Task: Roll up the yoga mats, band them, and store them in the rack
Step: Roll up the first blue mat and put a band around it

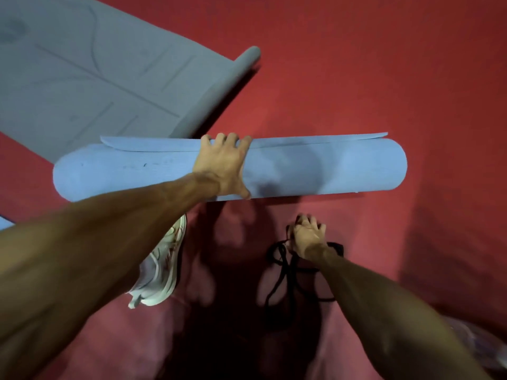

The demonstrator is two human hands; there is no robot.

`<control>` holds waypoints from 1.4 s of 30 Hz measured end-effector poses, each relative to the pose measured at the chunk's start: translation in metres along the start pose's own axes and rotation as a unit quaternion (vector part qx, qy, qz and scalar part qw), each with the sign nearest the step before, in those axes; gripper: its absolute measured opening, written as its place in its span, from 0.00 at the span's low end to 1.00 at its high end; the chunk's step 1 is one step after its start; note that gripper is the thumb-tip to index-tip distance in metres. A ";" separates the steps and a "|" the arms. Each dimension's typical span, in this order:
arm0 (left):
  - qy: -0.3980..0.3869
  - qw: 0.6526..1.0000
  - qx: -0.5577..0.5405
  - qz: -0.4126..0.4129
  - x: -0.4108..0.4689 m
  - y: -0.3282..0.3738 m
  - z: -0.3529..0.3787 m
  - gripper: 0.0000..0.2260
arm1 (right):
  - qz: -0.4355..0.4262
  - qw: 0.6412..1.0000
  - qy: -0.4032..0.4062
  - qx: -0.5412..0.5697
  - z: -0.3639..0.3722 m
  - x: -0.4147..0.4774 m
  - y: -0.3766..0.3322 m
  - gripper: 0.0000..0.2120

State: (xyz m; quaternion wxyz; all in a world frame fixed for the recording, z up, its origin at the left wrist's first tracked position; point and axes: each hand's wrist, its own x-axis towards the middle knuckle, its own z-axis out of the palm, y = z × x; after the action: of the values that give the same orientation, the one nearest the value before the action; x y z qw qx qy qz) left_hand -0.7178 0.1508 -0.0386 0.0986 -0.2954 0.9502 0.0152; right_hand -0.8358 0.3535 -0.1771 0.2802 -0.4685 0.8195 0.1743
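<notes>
A rolled-up light blue yoga mat (315, 168) lies crosswise in the middle of the head view, its loose end flap along the top. My left hand (222, 165) grips it near the middle, fingers curled over the far side and thumb on the near side. Below and to the right, my right hand (307, 237) holds a tangle of black straps (285, 272) that hang down toward the red floor. A second mat, grey-blue (90, 75), lies mostly flat at the upper left with its far end partly rolled.
Red carpet (384, 78) covers the floor all around. A white sneaker (162, 267) on my foot shows below the rolled mat. A pale plastic-looking thing (482, 344) sits at the lower right edge.
</notes>
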 end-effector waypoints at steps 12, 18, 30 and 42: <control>0.072 0.989 -0.098 -0.086 -0.034 -0.024 -0.100 0.50 | 0.069 0.863 -0.033 0.499 -0.124 -0.062 0.032 0.03; 0.144 0.974 -0.142 -0.099 -0.070 -0.035 -0.162 0.50 | 0.056 0.735 0.071 0.672 -0.191 -0.111 0.022 0.07; 0.229 0.932 -0.229 -0.161 -0.148 -0.128 -0.243 0.51 | -0.275 0.479 0.039 0.833 -0.348 -0.163 -0.129 0.14; 0.247 0.908 -0.258 -0.220 -0.304 -0.285 -0.227 0.66 | -0.345 0.631 0.048 0.693 -0.390 -0.210 -0.361 0.21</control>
State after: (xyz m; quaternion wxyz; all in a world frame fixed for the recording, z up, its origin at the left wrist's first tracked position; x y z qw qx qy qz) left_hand -0.3521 0.0654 0.2523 -0.2175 -0.5061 0.8183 0.1640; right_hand -0.5536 0.1000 0.2500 0.5225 -0.3921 0.4899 -0.5772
